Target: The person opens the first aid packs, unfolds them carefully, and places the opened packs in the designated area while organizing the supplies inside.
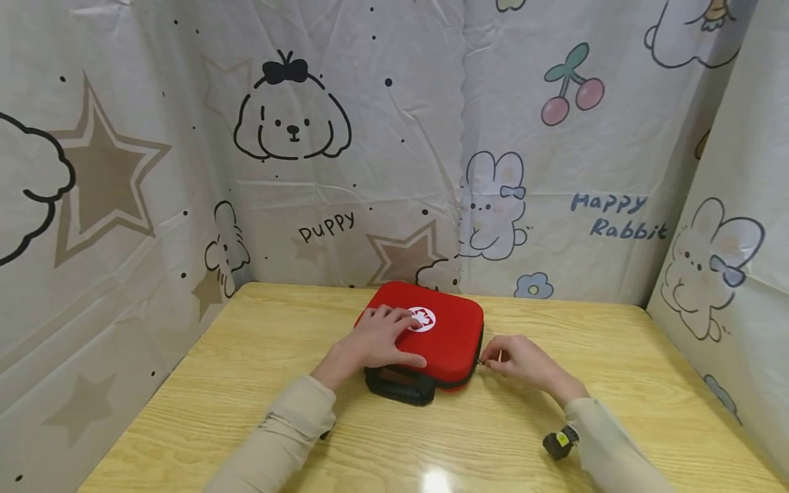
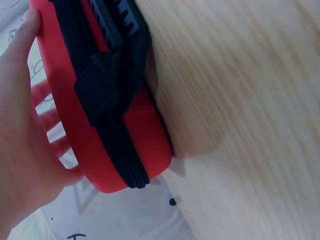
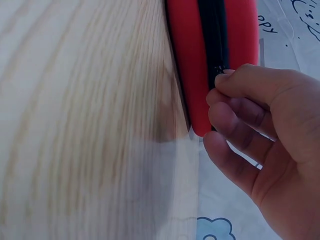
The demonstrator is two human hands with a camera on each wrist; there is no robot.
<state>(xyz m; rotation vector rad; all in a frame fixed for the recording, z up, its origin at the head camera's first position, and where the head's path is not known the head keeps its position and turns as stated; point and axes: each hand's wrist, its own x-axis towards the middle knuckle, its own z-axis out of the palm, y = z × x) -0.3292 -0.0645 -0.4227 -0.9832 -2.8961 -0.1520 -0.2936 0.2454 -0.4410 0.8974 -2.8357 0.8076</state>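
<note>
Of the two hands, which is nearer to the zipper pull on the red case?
Right. The right hand pinches the zipper pull; the left hand rests on top of the red case, away from the pull.

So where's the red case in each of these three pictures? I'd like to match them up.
Head: the red case lies just below the middle, slightly right of centre.
Left wrist: it runs down from the top edge through the left half, ending in a rounded corner below the middle.
Right wrist: it is at the top, right of centre, cut off by the top edge.
Shared landmark: the wood-grain table it lies on.
</note>
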